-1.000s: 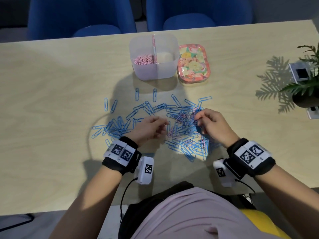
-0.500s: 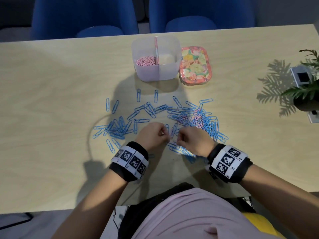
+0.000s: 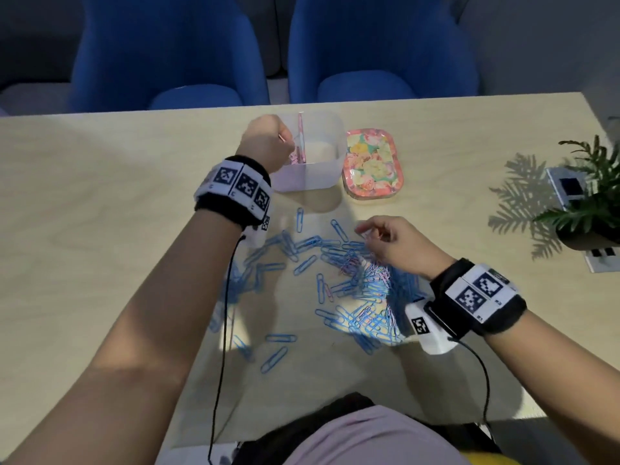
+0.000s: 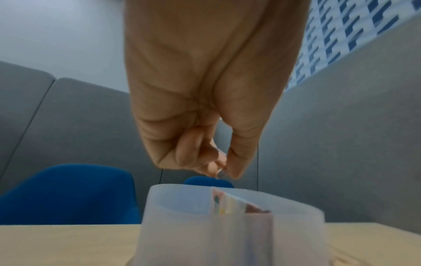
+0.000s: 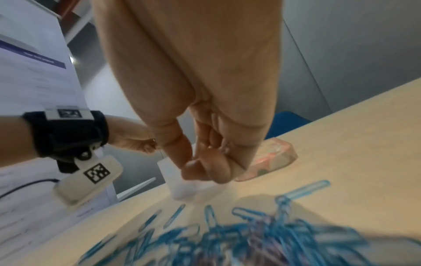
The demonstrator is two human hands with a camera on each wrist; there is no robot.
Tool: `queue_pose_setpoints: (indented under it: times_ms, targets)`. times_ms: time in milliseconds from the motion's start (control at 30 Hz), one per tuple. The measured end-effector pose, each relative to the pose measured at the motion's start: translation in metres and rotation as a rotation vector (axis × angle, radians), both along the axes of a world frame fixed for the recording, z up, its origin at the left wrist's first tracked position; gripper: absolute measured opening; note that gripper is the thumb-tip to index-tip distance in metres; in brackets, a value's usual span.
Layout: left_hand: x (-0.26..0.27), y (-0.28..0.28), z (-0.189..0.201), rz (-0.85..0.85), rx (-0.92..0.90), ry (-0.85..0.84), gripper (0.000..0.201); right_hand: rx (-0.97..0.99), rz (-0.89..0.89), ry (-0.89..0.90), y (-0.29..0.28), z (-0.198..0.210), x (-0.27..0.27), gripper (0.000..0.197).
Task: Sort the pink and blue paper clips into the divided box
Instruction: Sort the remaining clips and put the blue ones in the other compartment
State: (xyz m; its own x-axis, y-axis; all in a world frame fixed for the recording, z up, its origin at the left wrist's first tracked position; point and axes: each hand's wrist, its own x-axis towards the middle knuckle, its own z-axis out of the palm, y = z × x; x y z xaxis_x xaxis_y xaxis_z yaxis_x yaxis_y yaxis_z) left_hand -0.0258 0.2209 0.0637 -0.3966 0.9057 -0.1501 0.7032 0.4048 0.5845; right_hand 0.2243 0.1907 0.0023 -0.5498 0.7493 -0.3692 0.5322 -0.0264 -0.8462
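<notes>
A: The left hand pinches a pink paper clip between thumb and fingertip, right over the left compartment of the divided box. The left wrist view shows the same pinch just above the rim.

B: And the right hand?

A: It hovers over the heap of loose clips with its fingers bunched together. Whether they pinch a clip cannot be told; the right wrist view is blurred there.

B: How far along would one judge the sorting?

A: Early to middling. The left compartment already holds a small mound of pink clips. The right compartment, past the divider, shows no blue clips as far as the head view tells. Nearly all the blue clips still lie scattered on the table, with a few pink ones tangled in the heap near the right hand.

B: Anything else by the box?

A: A floral lid or tin lies just beside it on the right. What is under it cannot be seen.
</notes>
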Motion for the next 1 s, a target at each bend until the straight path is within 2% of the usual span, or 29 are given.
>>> queue_pose_setpoints:
  times_ms: [133,200,267,400,433,500,567,667,733,800,867,1000]
  targets:
    - [-0.007,0.017,-0.006,-0.024,-0.103,0.088,0.007,-0.028,-0.055,0.008,0.020,0.020,-0.024,0.022]
    - [-0.010,0.015,-0.013,-0.042,-0.109,0.042,0.019,-0.043,-0.098,0.027,0.031,0.032,-0.041,0.026]
    - [-0.013,0.009,-0.015,-0.020,-0.006,-0.027,0.027,-0.072,-0.143,0.105,0.044,0.043,-0.062,0.029]
    - [-0.016,-0.020,-0.012,0.163,0.309,-0.307,0.019,-0.256,-0.251,0.291,0.067,0.066,-0.116,0.022]
    - [-0.016,-0.031,-0.012,0.190,0.373,-0.323,0.020,-0.286,-0.252,0.300,0.072,0.069,-0.130,0.022]
    - [-0.010,-0.056,-0.017,0.184,0.416,-0.290,0.021,-0.285,-0.227,0.300,0.079,0.070,-0.152,0.026]
    - [0.001,-0.081,-0.028,0.177,0.352,-0.280,0.020,-0.244,-0.218,0.245,0.079,0.070,-0.165,0.027]
    - [0.020,-0.111,-0.050,0.100,0.173,-0.331,0.019,-0.145,-0.233,0.244,0.073,0.077,-0.158,0.030]
    - [0.031,-0.126,-0.064,-0.034,0.046,-0.322,0.016,-0.030,-0.238,0.243,0.068,0.079,-0.139,0.036]
    - [0.042,-0.139,-0.073,-0.152,-0.067,-0.293,0.012,0.043,-0.235,0.237,0.055,0.074,-0.112,0.034]
    - [0.054,-0.148,-0.079,-0.237,-0.114,-0.230,0.009,0.104,-0.190,0.162,0.035,0.061,-0.086,0.030]
    - [0.075,-0.152,-0.086,-0.359,-0.098,-0.176,0.022,0.215,0.017,-0.082,-0.006,0.028,-0.038,0.021]
